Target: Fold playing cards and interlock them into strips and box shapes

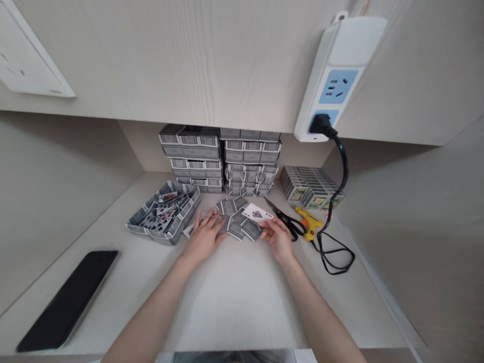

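Several grey-backed playing cards lie overlapping on the desk between my hands. My right hand pinches a playing card with a large spade, face up and tilted over the pile. Fingers spread, my left hand rests flat at the pile's left side, partly over face-up cards. Just left of it stands an open tray made of folded cards, with loose cards inside. Black-handled scissors lie right of my right hand, beside a yellow hot glue gun.
Stacked boxes built from cards stand against the back wall. Packs of cards sit at the back right. A black cord hangs from a power strip and loops on the desk. A black flat phone-like object lies front left.
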Action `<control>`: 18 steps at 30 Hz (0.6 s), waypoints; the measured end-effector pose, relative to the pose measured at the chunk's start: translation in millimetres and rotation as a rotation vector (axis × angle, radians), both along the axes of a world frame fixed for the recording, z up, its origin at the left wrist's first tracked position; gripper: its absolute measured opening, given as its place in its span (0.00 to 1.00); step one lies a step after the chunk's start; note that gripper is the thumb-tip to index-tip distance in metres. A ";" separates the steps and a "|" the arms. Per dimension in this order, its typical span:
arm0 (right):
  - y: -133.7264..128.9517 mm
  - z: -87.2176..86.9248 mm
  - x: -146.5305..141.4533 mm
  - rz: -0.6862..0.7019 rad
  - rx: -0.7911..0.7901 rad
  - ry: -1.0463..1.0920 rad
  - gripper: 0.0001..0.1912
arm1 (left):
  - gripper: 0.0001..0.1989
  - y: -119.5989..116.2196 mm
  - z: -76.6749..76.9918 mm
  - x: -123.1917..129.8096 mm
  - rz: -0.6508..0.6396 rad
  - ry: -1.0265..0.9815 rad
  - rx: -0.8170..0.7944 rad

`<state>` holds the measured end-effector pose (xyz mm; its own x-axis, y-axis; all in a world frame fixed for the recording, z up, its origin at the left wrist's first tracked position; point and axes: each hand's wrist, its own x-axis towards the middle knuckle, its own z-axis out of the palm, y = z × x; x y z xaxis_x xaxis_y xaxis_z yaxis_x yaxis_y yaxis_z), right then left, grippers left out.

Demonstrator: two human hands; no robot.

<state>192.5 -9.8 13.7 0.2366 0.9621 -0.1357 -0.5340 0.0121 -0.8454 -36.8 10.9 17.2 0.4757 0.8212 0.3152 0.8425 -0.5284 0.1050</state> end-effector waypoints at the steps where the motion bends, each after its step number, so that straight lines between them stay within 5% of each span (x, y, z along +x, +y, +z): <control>1: -0.2 0.8 0.3 0.007 0.016 0.020 0.13 | 0.21 -2.1 0.5 3.2 -0.028 0.005 -0.007; 7: 0.3 0.3 2.0 -0.020 0.042 0.021 0.13 | 0.19 -12.3 4.1 15.9 -0.112 0.029 -0.018; 18: 2.8 -6.4 1.7 -0.088 -0.014 -0.057 0.11 | 0.22 -3.9 -0.4 1.4 0.163 0.049 0.024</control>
<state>194.2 -7.0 7.3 0.3277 0.9354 -0.1329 -0.4821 0.0446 -0.8750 -35.3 7.0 16.7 0.3521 0.8813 0.3151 0.9211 -0.3860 0.0504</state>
